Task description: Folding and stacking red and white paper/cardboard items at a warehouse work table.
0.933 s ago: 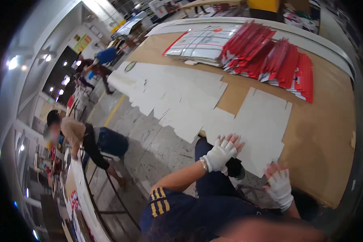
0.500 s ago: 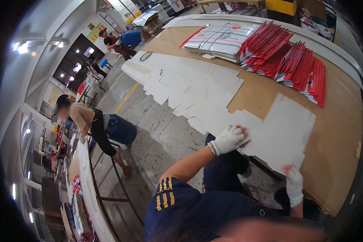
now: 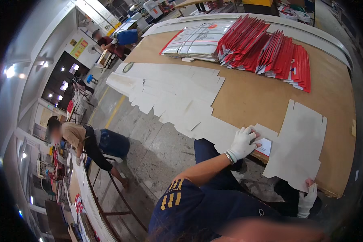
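Observation:
A fanned row of overlapping grey-white cardboard sheets (image 3: 171, 94) runs along the near side of the table. My left hand (image 3: 243, 143), in a white glove with bare fingertips, is closed at the right end of this row. Beside its fingers shows a white printed flap (image 3: 264, 146) with a thin red edge. My right hand (image 3: 307, 199), gloved the same way, pinches the near edge of a flat, notched cardboard sheet (image 3: 297, 141). That sheet lies right of the row, reaching past the table edge.
Fanned red-and-white folded packages (image 3: 266, 52) stand at the back of the brown-topped table (image 3: 246, 97), beside a strapped stack of flat white printed cartons (image 3: 197, 38). An oval tag (image 3: 128, 67) lies on the row's far end. Left, a person (image 3: 74, 135) works at another table near a blue barrel (image 3: 113, 143).
My right hand has moved the cardboard sheet rightward, apart from the row. The white printed flap now shows by my left hand. The whole view has shifted slightly.

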`<state>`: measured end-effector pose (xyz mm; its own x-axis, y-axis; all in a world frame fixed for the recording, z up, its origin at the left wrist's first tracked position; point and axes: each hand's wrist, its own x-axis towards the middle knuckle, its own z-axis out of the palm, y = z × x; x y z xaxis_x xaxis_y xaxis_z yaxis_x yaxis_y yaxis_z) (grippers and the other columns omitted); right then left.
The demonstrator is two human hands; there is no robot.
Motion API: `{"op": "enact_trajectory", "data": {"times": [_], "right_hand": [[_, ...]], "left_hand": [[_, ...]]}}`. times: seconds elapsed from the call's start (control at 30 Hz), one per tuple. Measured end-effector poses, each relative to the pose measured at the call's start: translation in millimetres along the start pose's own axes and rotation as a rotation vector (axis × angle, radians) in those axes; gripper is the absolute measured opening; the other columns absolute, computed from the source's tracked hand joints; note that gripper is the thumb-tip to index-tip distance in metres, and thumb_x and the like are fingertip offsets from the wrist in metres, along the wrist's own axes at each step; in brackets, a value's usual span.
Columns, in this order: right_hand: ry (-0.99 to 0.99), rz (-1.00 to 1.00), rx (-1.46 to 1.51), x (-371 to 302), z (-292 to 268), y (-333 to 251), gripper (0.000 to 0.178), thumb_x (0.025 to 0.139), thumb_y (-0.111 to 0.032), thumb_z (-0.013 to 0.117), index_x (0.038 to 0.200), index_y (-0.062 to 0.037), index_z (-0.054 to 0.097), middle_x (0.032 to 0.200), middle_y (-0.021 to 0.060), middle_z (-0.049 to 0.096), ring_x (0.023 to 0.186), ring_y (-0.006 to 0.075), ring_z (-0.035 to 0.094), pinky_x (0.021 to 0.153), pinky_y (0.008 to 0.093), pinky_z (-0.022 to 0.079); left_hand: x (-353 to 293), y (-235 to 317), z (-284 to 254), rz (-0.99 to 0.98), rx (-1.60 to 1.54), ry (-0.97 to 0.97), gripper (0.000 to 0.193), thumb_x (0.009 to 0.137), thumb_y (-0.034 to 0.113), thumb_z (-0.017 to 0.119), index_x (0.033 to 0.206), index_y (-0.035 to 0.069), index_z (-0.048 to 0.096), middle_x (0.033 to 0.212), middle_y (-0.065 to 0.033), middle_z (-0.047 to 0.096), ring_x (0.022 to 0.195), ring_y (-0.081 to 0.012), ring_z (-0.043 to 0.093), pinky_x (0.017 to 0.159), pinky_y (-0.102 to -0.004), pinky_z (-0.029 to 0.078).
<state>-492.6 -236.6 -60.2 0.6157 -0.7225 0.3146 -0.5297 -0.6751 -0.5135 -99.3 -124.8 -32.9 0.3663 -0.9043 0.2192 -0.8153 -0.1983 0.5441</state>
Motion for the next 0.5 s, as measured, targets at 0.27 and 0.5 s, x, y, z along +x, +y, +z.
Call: {"op": "enact_trajectory", "data": {"times": [0.27,0.5], "right_hand": [[0.150,0.157,0.173,31.2,5.2,9.8,0.082,0.079,-0.023,0.072,0.144,-0.0012,0.027,0.094,0.0149,0.058,0.085,0.0328,0.056,0.078,0.0404,0.046],[0.161,0.530,-0.006,52.2,15.3,13.6,0.075,0.087,-0.030,0.065,0.147,-0.0084,0.026,0.098,0.0174,0.061,0.087,0.0312,0.059,0.078,0.0405,0.046]], "left_hand": [[-7.9,39.8,34.4,0.636,-0.352,-0.188,0.023,0.071,0.014,0.067,0.092,0.004,0.064,0.108,-0.0109,0.061,0.116,-0.0290,0.051,0.104,-0.0446,0.035],[5.6,70.0,78.1,0.175,-0.127,0.032,0.030,0.080,0.012,0.062,0.109,0.009,0.060,0.132,-0.0103,0.050,0.133,-0.0340,0.036,0.109,-0.0570,0.023]]}}
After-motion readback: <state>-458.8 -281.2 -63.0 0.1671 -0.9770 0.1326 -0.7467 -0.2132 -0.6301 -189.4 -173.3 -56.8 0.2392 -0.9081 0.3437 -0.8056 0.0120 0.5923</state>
